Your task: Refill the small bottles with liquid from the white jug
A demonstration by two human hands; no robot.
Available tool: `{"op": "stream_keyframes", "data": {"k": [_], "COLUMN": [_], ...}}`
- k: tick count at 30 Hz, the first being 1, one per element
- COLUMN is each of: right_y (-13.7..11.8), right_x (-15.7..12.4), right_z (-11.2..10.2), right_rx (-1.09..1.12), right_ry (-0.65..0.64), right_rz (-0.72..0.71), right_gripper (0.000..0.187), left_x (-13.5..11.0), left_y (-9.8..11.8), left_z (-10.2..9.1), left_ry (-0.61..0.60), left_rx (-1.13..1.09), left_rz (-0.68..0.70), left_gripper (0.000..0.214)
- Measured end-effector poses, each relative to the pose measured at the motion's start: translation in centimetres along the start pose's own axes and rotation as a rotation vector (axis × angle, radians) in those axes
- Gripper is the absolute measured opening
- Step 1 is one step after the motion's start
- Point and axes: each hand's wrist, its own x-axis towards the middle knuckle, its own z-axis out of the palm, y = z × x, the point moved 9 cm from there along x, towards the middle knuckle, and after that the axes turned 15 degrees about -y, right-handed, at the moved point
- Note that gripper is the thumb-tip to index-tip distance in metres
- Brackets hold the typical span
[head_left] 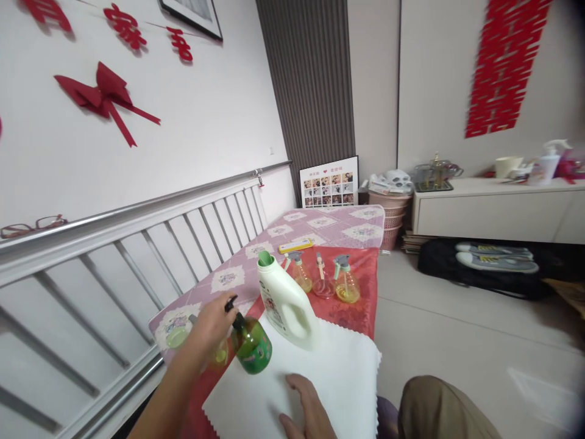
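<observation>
My left hand (214,320) reaches in from the lower left, its fingers closed at the black pump head of a green pump bottle (254,346). The bottle tilts slightly over a white scalloped cloth (340,366). Just right of it stands a large pale-green handled jug (286,299), its mouth uncapped with a green spout inside. Low in the picture, my right hand (308,405) is open above the cloth, thumb and index finger apart, holding nothing. Behind the jug are clear spray bottles (348,288) with grey heads, some with yellowish liquid.
A red cloth (365,268) and a purple patterned tablecloth (320,222) cover the table. A yellow-edged box (295,246) lies at the back. A partly hidden container with a pale-green lid (177,337) sits left. A white railing (150,256) borders the left side; a knee (439,408) shows at lower right.
</observation>
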Motion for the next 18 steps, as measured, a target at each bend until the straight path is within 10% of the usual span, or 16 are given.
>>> {"op": "stream_keyframes", "data": {"k": [7, 18], "right_y": [-0.8, -0.7], "right_x": [0.6, 1.0], "right_z": [0.3, 1.1], "right_rx": [0.127, 0.088], "right_ry": [-0.034, -0.115], "right_rz": [0.028, 0.085], "right_gripper": [0.087, 0.084], "left_x": [-5.2, -8.0], "left_y": [2.7, -2.1], "left_z": [10.3, 15.9], "left_ry": [0.005, -0.006], "left_rx": [-0.142, -0.693], "left_rz": [0.065, 0.087], "left_gripper": [0.039, 0.075]}}
